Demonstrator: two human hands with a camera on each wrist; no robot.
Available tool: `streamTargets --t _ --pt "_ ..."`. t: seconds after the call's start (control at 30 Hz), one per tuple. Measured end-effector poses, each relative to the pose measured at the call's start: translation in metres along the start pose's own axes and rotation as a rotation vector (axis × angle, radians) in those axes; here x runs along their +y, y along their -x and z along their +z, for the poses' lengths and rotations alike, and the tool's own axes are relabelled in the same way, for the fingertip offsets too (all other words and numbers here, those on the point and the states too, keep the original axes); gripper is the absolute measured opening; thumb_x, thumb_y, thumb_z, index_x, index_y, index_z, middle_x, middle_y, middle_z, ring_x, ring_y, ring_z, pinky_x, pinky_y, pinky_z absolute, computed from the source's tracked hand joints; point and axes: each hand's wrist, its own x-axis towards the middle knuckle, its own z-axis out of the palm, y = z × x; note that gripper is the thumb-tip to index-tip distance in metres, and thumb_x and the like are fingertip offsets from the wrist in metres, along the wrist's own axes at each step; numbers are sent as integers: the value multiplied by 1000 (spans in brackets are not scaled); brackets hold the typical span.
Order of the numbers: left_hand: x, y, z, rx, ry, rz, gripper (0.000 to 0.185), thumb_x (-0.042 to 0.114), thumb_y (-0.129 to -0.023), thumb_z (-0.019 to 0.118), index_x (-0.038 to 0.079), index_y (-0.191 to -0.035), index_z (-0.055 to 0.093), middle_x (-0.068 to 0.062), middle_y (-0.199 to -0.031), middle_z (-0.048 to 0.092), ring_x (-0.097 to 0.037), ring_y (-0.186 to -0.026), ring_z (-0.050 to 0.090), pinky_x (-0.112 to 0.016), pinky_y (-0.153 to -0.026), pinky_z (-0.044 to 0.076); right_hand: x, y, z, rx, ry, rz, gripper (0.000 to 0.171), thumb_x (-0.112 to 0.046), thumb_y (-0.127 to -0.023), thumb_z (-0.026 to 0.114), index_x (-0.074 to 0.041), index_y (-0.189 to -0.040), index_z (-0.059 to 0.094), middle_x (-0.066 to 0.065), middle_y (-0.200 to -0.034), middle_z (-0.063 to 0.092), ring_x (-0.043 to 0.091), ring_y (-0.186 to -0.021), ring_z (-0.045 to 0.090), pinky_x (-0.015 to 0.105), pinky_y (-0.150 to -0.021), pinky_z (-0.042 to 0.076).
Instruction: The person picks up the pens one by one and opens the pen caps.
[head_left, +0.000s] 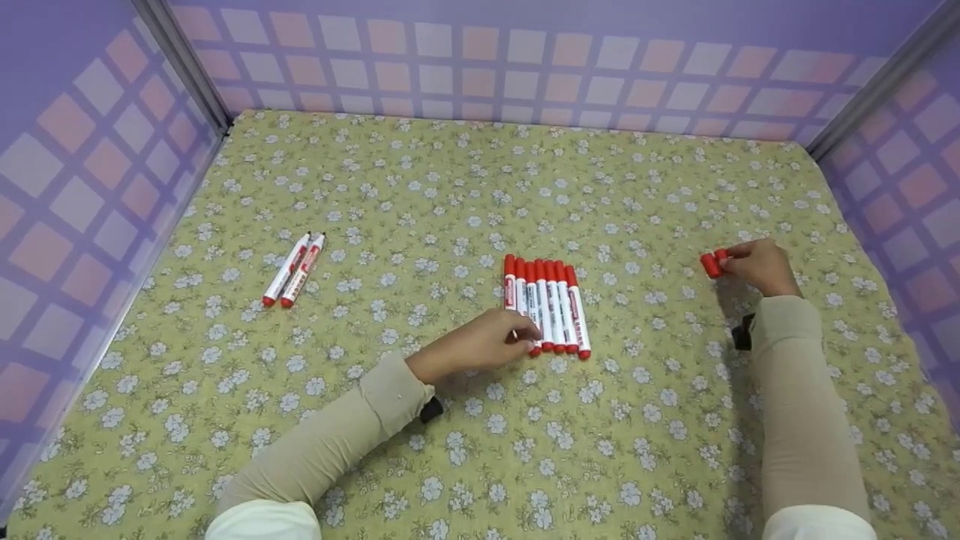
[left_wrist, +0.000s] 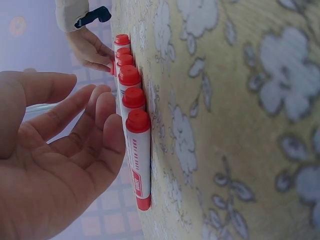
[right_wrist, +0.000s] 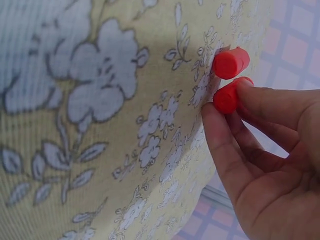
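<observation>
Steadiness first: keep the row of markers (head_left: 546,307) flush at the middle of the counter (head_left: 450,187), pressing lightly on the near ends with flat fingertips to stop any rolling out of line. Bring the two red-capped markers (head_left: 712,264) over from near the right edge low and parallel to the row, then lay them against its right side, caps toward the far edge like the others.

Left hand (head_left: 480,346): nearly flat, fingers straight and relaxed, tips touching the row's left-most markers at their near ends, gripping nothing.

Right hand (head_left: 759,266): thumb and fingers curled in a pinch on one of the two, the second touching it, possibly held as well; hard to tell from the wrist view.

Another pair of markers (head_left: 294,269) well apart, toward the left edge.
</observation>
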Motion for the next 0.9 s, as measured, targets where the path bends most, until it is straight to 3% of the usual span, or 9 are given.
streamTargets --t 0.47,0.9 --pt "0 1 -1 13 10 -4 25 13 -98 53 3 -116 67 -8 -103 69 -8 -66 50 -21 -57 41 5 2 -2 -46 26 1 54 -29 -100 48 12 -135 46 38 -133 47 47 -116 52 53 -92 45" --pt "-1 -3 -3 48 19 -65 25 14 -97 53 4 -115 67 -6 -100 67 -10 -73 56 -23 -62 47 3 4 -3 -35 25 14 58 -32 -101 44 12 -138 42 37 -135 44 48 -120 49 57 -96 42"
